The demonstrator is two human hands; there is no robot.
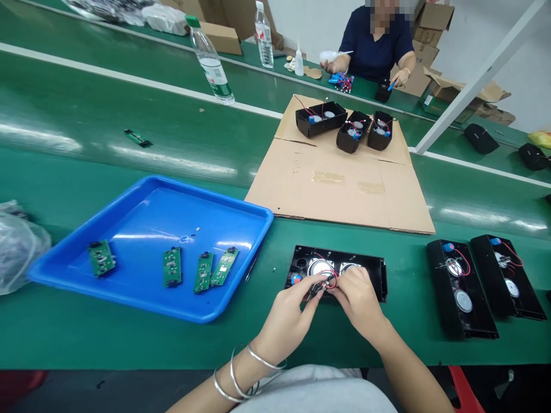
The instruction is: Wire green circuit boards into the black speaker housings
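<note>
A black speaker housing [374, 274] lies in front of me, with two round speakers and a blue part at its left end. Above its near edge, my left hand [293, 307] pinches a small dark circuit board [316, 288], seen nearly edge-on. My right hand [357, 295] is closed at the red and black wires [331, 278] beside the board; the fingertips of both hands almost meet. To the left, a blue tray [150, 298] bears several green circuit boards [172, 267].
Two open black housings [462, 287] stand at the right. Beyond the work area, a cardboard sheet [340, 201] bears three more housings [321, 119]. A green-capped bottle [210, 66] and a loose board [138, 138] are farther left. Across the bench sits a person [376, 43].
</note>
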